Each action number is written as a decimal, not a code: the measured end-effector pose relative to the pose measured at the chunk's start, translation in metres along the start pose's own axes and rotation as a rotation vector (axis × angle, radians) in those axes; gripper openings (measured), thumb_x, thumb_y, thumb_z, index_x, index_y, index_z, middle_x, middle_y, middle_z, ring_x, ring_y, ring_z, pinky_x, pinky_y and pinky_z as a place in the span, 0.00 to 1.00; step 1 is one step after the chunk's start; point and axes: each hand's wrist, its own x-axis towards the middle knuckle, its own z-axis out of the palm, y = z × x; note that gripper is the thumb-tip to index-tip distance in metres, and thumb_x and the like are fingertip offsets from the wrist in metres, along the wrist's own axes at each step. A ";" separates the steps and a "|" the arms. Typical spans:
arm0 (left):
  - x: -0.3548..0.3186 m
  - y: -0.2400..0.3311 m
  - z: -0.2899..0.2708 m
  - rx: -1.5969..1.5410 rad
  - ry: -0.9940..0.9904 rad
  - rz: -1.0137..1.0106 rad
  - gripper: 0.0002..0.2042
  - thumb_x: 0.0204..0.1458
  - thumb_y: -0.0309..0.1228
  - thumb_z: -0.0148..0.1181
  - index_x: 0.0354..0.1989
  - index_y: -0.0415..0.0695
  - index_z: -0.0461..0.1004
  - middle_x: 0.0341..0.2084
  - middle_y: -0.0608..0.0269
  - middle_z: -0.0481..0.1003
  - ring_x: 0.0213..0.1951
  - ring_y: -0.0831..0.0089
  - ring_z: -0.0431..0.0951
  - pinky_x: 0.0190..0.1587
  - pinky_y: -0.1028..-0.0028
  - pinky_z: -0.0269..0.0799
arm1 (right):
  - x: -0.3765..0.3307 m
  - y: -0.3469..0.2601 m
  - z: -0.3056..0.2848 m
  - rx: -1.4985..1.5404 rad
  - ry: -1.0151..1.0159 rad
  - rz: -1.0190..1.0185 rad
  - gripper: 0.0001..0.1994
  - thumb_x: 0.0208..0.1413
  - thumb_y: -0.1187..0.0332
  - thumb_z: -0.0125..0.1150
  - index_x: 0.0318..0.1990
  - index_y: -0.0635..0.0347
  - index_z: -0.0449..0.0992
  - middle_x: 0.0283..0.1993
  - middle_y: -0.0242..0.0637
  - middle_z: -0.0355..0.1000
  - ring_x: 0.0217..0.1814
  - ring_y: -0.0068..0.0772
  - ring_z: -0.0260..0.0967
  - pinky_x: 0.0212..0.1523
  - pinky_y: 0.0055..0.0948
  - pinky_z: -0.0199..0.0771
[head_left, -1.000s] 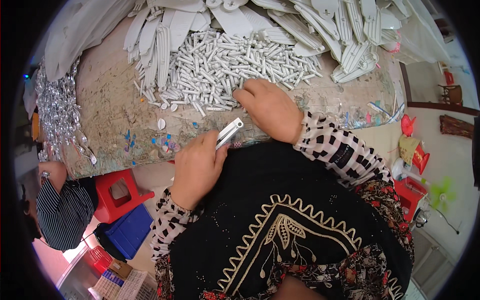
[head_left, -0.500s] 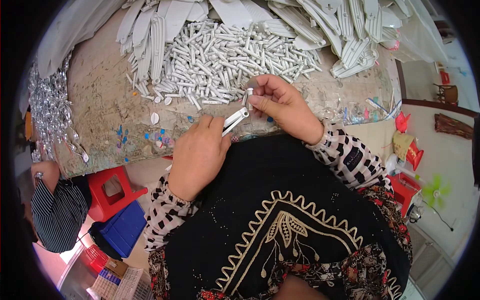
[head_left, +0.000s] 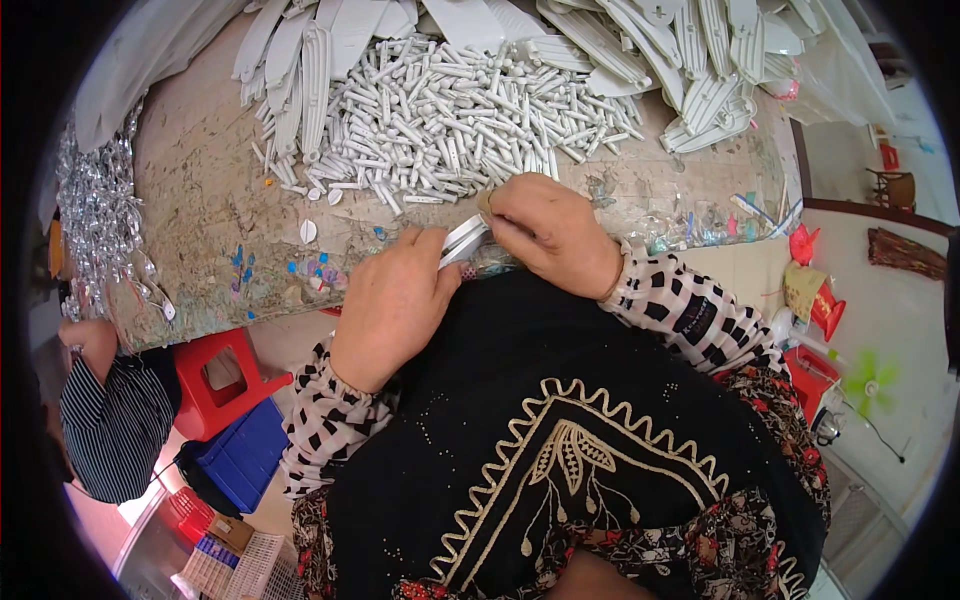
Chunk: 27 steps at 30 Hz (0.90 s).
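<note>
My left hand [head_left: 390, 305] is closed around a slim white plastic part [head_left: 464, 238] with two long arms, its end sticking out past my fingers toward the right. Against that end, the fingers of my right hand [head_left: 555, 235] are pinched together at the table's near edge. They hide the small white plastic peg that was in them half a second ago, and how it sits against the part cannot be seen. Just beyond my hands lies a broad heap of similar white pegs [head_left: 440, 120].
Long ribbed white plastic pieces [head_left: 710, 110] are stacked behind the heap. Silvery strips [head_left: 95, 210] hang at the table's left end. A striped-sleeved person [head_left: 120, 420] sits at the lower left, near a red stool [head_left: 215, 385] and a blue crate [head_left: 240, 455]. Coloured scraps dot the worn tabletop [head_left: 200, 180].
My right hand has moved slightly down and left, turning over so its fingers close on the white part's end. The peg it held has gone out of sight. My left hand has barely moved.
</note>
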 end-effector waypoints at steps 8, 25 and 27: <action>-0.002 0.002 -0.001 0.003 0.007 0.006 0.11 0.52 0.34 0.58 0.37 0.39 0.70 0.32 0.48 0.73 0.32 0.45 0.75 0.33 0.53 0.69 | -0.008 -0.005 -0.002 -0.073 -0.042 -0.003 0.09 0.47 0.77 0.63 0.38 0.64 0.74 0.35 0.42 0.70 0.39 0.44 0.69 0.40 0.35 0.70; -0.008 -0.003 0.016 0.230 0.138 0.306 0.10 0.45 0.29 0.61 0.34 0.39 0.70 0.26 0.57 0.70 0.26 0.61 0.75 0.29 0.65 0.73 | 0.042 -0.013 0.023 -0.139 -0.405 0.258 0.15 0.63 0.56 0.48 0.36 0.56 0.75 0.28 0.45 0.73 0.33 0.52 0.71 0.32 0.44 0.70; -0.009 -0.004 0.016 0.215 0.137 0.312 0.10 0.45 0.29 0.61 0.34 0.40 0.70 0.26 0.57 0.70 0.26 0.62 0.75 0.29 0.66 0.73 | 0.040 -0.009 0.028 -0.170 -0.440 0.285 0.14 0.63 0.56 0.48 0.35 0.55 0.75 0.28 0.45 0.73 0.32 0.52 0.71 0.31 0.44 0.70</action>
